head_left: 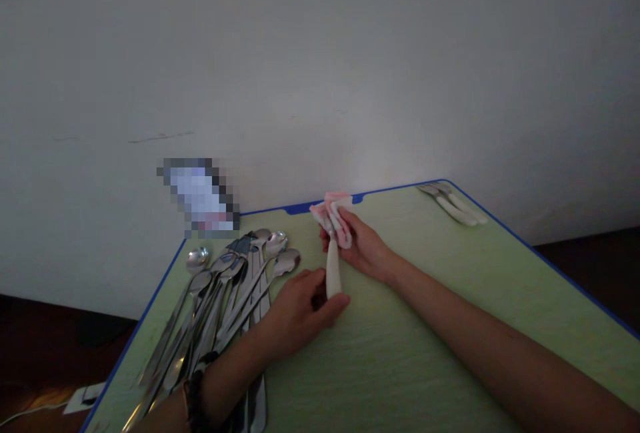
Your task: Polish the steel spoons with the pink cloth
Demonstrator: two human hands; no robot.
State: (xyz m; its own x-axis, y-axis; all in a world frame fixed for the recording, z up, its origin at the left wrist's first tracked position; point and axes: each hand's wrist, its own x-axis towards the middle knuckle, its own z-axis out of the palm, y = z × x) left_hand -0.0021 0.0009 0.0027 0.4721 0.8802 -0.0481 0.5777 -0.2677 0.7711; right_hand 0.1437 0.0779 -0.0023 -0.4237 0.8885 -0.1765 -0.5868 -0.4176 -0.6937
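Observation:
My left hand [305, 306] is closed on the pale handle of a piece of cutlery [333, 269], which points away from me over the table. Its far end is wrapped in a pink and white cloth [340, 219], so I cannot tell whether it is a fork or a spoon. The cloth is pinched around that end by my right hand [365, 246]. Beside and partly behind my left forearm lies a heap of metal spoons [230, 273] and other long cutlery. Two forks with white handles [457, 209] rest at the far right corner.
The pale green table [400, 353] has a blue edge and stands against a grey wall [320, 73]. A blurred-out device [200, 196] leans at the far left corner. A cable [40, 409] runs low at the left, below the table.

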